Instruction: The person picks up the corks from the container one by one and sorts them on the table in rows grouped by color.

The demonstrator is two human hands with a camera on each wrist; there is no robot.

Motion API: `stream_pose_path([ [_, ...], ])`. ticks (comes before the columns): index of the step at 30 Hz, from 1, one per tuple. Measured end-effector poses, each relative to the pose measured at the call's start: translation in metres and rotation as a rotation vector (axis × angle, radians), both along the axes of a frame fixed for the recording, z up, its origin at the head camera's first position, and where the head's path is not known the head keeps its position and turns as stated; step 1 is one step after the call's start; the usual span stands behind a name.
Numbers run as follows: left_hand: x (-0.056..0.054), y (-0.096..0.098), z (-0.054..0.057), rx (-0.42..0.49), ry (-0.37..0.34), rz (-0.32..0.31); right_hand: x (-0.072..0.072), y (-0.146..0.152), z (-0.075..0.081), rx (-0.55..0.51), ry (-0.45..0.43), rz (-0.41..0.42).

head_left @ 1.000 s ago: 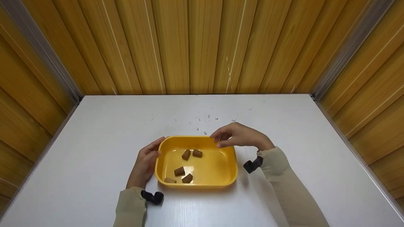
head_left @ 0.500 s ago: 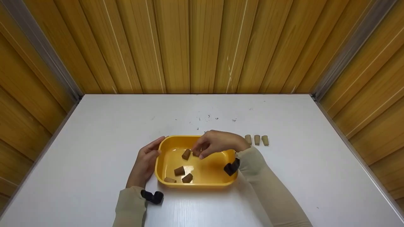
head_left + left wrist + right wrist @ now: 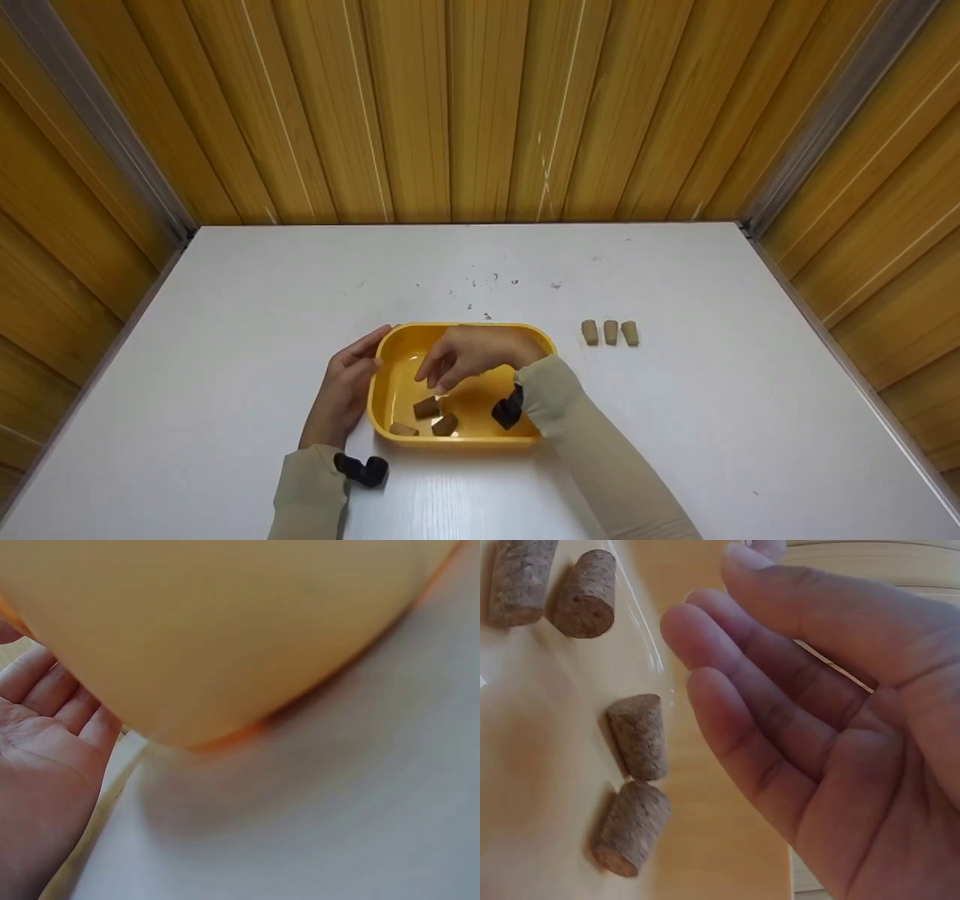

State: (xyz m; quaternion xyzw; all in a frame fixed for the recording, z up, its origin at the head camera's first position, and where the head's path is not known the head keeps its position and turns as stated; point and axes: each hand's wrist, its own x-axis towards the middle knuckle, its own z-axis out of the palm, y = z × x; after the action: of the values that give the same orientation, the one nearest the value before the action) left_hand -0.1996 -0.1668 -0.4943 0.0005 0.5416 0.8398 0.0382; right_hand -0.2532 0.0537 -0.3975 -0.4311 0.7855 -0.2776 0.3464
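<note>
A yellow rectangular tray [image 3: 517, 437] stands on the white table. My left hand [image 3: 346, 386] steadies its left side: the fingers lie straight by the far left corner and the thumb tip meets the rim. Palm and fingers look flat in the left wrist view. My right hand [image 3: 469, 352] reaches over the tray, fingers bent loosely downward, with nothing visible between them in the right wrist view. Near its fingertips lie tapered brown corks, including one cork [image 3: 426, 407] and another cork [image 3: 639, 736]. Beside them are a darker cork [image 3: 445, 425] and a paler cork [image 3: 403, 430].
Three corks [image 3: 610, 333] stand in a row on the white table [image 3: 712, 390], right of the tray. Dark specks mark the tabletop behind it. Yellow wood-patterned walls [image 3: 480, 112] enclose the back and both sides.
My right hand has moved left and down into the tray, now covering the two far corks. The row of three corks, first hidden by the right arm, shows fully. The left hand stays put.
</note>
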Motion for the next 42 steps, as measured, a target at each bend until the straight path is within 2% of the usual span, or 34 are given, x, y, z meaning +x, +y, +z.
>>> stream_pose_path([
  [5,0.000,-0.001,-0.001,0.018,0.009,-0.005,0.004,-0.016,-0.003,0.028,0.011,0.035],
  [10,0.000,-0.002,-0.002,0.002,0.012,-0.015,0.008,-0.027,-0.007,0.044,-0.032,0.029],
  [18,-0.001,-0.001,-0.001,0.011,0.048,-0.010,0.008,-0.038,-0.014,0.098,-0.069,0.068],
  [21,-0.001,-0.001,-0.001,-0.001,0.042,-0.011,0.008,-0.039,-0.018,0.133,-0.083,0.058],
  [26,0.000,-0.001,0.000,-0.001,0.028,-0.011,0.009,-0.041,-0.025,0.145,-0.076,0.088],
  [30,0.000,-0.001,0.000,0.012,0.021,-0.008,0.011,-0.043,-0.027,0.149,-0.096,0.074],
  [42,0.000,0.000,-0.001,-0.011,0.005,0.005,0.017,-0.047,-0.036,0.153,-0.082,0.031],
])
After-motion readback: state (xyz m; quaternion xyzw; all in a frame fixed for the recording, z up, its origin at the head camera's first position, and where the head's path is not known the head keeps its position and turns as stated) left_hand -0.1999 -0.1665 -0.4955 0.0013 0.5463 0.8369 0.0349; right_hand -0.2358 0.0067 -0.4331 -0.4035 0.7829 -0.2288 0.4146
